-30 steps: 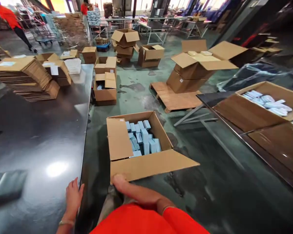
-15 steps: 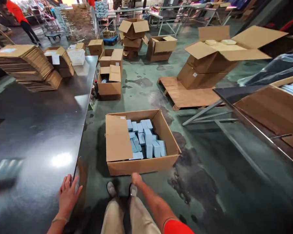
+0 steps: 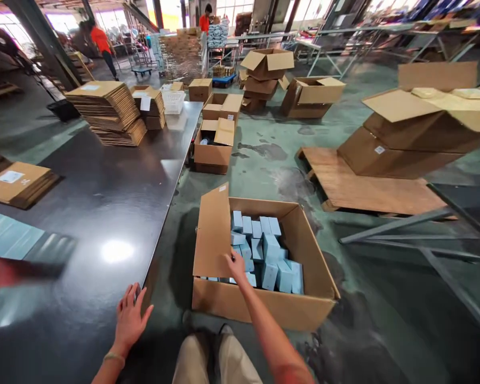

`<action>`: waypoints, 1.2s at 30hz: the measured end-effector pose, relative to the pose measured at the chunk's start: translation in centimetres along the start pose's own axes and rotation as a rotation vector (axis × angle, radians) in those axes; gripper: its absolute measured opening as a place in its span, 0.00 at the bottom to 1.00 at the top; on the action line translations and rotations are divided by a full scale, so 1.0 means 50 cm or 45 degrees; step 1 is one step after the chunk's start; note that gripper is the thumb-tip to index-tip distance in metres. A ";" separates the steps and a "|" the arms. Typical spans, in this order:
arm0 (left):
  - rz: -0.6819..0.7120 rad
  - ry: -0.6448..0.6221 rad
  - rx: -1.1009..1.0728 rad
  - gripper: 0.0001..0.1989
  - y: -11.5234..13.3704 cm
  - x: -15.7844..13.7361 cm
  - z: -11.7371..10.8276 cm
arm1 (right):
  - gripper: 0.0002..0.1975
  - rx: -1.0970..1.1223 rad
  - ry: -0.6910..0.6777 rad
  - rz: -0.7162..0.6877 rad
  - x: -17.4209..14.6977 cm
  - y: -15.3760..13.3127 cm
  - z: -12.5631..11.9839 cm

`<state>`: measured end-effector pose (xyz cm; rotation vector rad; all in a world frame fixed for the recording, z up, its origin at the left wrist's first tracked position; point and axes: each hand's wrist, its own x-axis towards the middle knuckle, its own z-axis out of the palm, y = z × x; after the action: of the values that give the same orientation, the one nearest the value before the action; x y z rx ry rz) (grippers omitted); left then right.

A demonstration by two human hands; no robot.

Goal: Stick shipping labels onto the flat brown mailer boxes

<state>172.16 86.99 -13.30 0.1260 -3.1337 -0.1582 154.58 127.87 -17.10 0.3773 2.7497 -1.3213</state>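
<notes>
An open cardboard box [image 3: 264,312] stands on the floor in front of my feet, with several small light-blue boxes [image 3: 270,248] lying jumbled inside. My right hand [image 3: 237,266] is closed on the near inner corner of its left flap [image 3: 213,234], which tilts upward. The flap covers part of the contents on that side. My left hand [image 3: 130,320] rests with fingers spread on the edge of the dark, shiny table [image 3: 132,213], holding nothing that I can see.
Flattened cartons [image 3: 108,109] are stacked on the table, near a white basket [image 3: 173,101]. Open cartons [image 3: 213,157] line its far side. A wooden pallet [image 3: 368,181] bears large cartons at right, by metal table legs [image 3: 400,240]. A blurred red shape [image 3: 8,272] is at far left.
My right hand has moved forward from before the box onto its left flap, and the flap has lifted. My left hand stays at the table edge. The view has shifted left and up.
</notes>
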 end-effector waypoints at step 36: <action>-0.759 -0.616 -1.271 0.11 0.579 0.357 0.265 | 0.37 -0.047 -0.258 0.574 0.035 0.321 -0.075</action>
<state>151.97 115.62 -23.61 1.0993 -2.8383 -1.8960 157.06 140.77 -27.23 0.7590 2.3330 -1.1199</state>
